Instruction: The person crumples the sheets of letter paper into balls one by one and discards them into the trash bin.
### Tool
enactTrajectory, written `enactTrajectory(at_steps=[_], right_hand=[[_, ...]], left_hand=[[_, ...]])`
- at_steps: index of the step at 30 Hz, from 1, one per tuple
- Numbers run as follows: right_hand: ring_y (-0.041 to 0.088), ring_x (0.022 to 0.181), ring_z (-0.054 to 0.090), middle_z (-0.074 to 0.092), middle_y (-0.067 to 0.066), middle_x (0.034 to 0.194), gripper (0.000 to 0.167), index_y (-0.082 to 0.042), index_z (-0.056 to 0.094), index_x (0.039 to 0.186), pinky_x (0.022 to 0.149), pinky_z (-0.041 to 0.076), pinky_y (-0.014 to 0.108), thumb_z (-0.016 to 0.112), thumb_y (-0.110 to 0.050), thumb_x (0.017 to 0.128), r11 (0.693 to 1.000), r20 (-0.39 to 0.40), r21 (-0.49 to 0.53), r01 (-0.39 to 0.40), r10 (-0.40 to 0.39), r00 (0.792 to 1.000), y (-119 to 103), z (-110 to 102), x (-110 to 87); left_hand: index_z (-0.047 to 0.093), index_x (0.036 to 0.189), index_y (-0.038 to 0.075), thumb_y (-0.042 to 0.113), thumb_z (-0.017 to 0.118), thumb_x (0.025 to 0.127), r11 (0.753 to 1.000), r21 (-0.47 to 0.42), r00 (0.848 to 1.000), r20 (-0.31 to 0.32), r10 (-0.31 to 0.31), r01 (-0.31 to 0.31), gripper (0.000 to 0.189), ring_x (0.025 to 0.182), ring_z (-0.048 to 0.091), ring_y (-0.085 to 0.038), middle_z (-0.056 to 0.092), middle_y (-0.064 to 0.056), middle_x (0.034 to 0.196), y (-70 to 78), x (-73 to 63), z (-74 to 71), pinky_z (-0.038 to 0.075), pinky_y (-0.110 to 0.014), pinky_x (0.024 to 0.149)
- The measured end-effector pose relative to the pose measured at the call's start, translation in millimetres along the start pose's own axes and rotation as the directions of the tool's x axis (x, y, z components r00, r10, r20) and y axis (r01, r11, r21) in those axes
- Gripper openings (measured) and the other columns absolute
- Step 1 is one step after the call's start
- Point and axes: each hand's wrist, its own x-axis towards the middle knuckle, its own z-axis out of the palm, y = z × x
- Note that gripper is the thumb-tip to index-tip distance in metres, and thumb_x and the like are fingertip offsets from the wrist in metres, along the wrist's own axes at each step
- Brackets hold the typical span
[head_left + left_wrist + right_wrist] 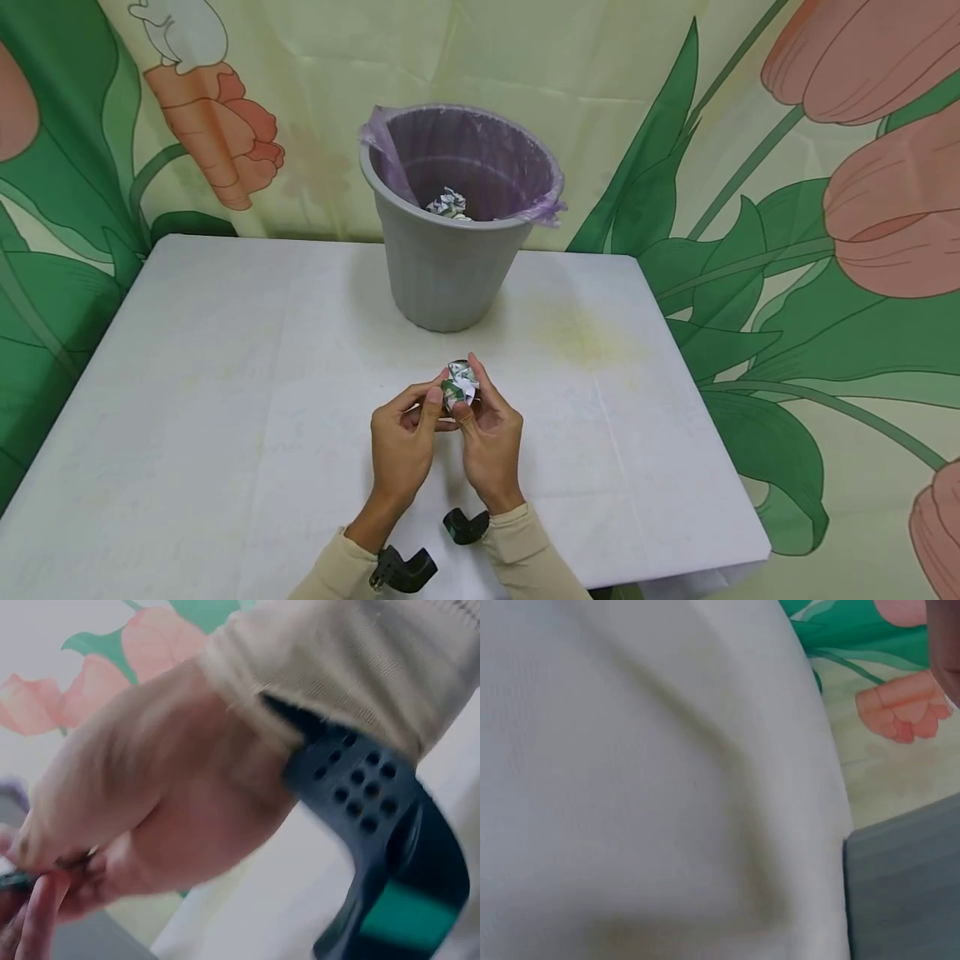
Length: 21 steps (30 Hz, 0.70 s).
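A crumpled silver foil wrapper [461,383] with green and white print is held up over the table in the head view. My left hand [402,433] pinches its left side, thumb in front. From the right, my right hand [495,442] grips it too, with the thumb low and a finger extended up along the side. In the left wrist view the left hand [142,795] is blurred and bent toward the lower left, where fingers of both hands meet. Only a sliver of the right hand [946,645] enters the right wrist view.
A grey trash bin [450,275] lined with a purple bag [480,158] stands at the table's back edge, beyond the hands. Crumpled foil [447,202] lies inside it. White cloth covers the table [187,400]. A curtain with printed flowers [322,108] hangs behind.
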Motion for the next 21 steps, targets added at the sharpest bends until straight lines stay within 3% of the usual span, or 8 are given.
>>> enactTrajectory(at_steps=[3, 6, 9, 12, 16, 21], right_hand=[[0.022, 0.132, 0.067, 0.065, 0.024, 0.144, 0.056, -0.01, 0.053, 0.156, 0.106, 0.056, 0.027, 0.067, -0.012, 0.102, 1.0, 0.001, -0.012, -0.022, 0.022, 1.0, -1.4, -0.6, 0.3], [0.023, 0.13, 0.068, 0.068, 0.02, 0.14, 0.053, -0.016, 0.058, 0.153, 0.103, 0.058, 0.027, 0.067, -0.013, 0.102, 0.998, 0.012, -0.03, -0.054, 0.054, 0.998, -3.0, 0.4, -0.1], [0.023, 0.127, 0.07, 0.07, 0.018, 0.139, 0.05, -0.017, 0.061, 0.151, 0.101, 0.059, 0.028, 0.068, -0.011, 0.101, 0.997, 0.036, -0.039, -0.072, 0.073, 0.997, -4.1, 2.0, 0.2], [0.024, 0.126, 0.07, 0.07, 0.02, 0.139, 0.048, -0.013, 0.062, 0.149, 0.1, 0.06, 0.028, 0.067, -0.01, 0.102, 0.997, 0.067, -0.032, -0.069, 0.071, 0.995, -4.6, 1.8, 1.9], [0.024, 0.125, 0.07, 0.069, 0.024, 0.139, 0.046, -0.007, 0.062, 0.148, 0.099, 0.06, 0.028, 0.065, -0.011, 0.103, 0.998, 0.099, -0.038, -0.059, 0.063, 0.993, -5.0, -0.6, 3.8], [0.024, 0.127, 0.07, 0.07, 0.02, 0.14, 0.042, -0.007, 0.067, 0.143, 0.101, 0.059, 0.03, 0.065, -0.015, 0.102, 0.995, 0.105, -0.039, -0.094, 0.098, 0.99, -5.4, -3.2, 4.3]], left_hand=[[0.072, 0.126, -0.007, 0.004, 0.066, 0.104, 0.999, -0.018, 0.997, 0.076, -0.03, 0.031, 0.025, 0.082, 0.08, -0.015, 0.073, -0.023, 0.131, 0.6, 4.6, -9.3, 0.066, -0.037, 0.069], [0.069, 0.127, -0.007, 0.0, 0.071, 0.099, 0.998, -0.031, 0.99, 0.129, -0.049, 0.054, 0.028, 0.076, 0.078, -0.016, 0.077, -0.024, 0.107, -0.2, 10.9, -17.3, 0.066, -0.04, 0.068], [0.062, 0.13, -0.004, 0.0, 0.076, 0.096, 0.996, -0.036, 0.983, 0.166, -0.075, 0.082, 0.037, 0.069, 0.077, -0.02, 0.071, -0.014, 0.081, -1.0, 16.6, -23.9, 0.066, -0.041, 0.066], [0.056, 0.139, -0.001, 0.001, 0.077, 0.096, 0.993, -0.039, 0.975, 0.195, -0.103, 0.112, 0.048, 0.065, 0.076, -0.023, 0.066, -0.008, 0.072, -1.2, 20.5, -28.2, 0.066, -0.042, 0.064], [0.059, 0.144, 0.007, 0.003, 0.078, 0.095, 0.994, 0.022, 0.969, 0.222, -0.105, 0.103, 0.053, 0.066, 0.072, -0.02, 0.063, -0.011, 0.076, -0.9, 23.4, -31.3, 0.065, -0.04, 0.062], [0.07, 0.133, 0.016, 0.01, 0.08, 0.095, 0.986, 0.16, 0.972, 0.222, -0.078, 0.042, 0.039, 0.079, 0.062, -0.014, 0.061, -0.01, 0.103, -0.2, 22.9, -32.1, 0.062, -0.037, 0.058]])
